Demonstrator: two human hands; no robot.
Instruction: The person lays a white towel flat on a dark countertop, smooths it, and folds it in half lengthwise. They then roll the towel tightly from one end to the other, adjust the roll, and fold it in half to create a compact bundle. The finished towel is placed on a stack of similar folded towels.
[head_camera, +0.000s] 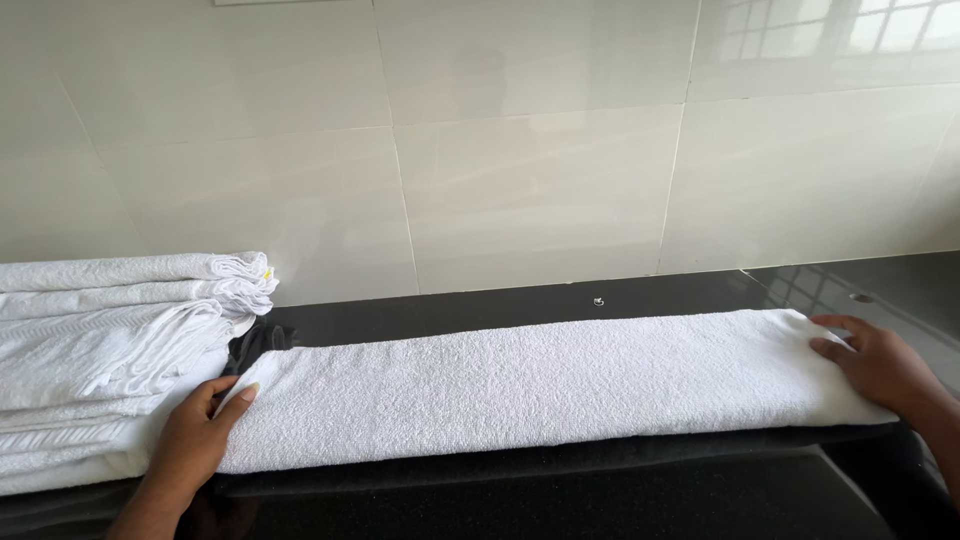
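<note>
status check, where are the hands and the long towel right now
Left hand flat on left end of the long folded white towel; right hand on right end. Towel lies lengthwise on dark counter. Folded towel stack close beside left end.

- No packages, signs or screens appear anywhere in view.
- One possible label: a tiny yellow tag (268, 272) on the edge of folded white cloth, above and just beyond the left grip (200, 425); too small to be sure.

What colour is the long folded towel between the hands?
White, with a nubbly terry texture; the towel shows best in the head view.
</note>
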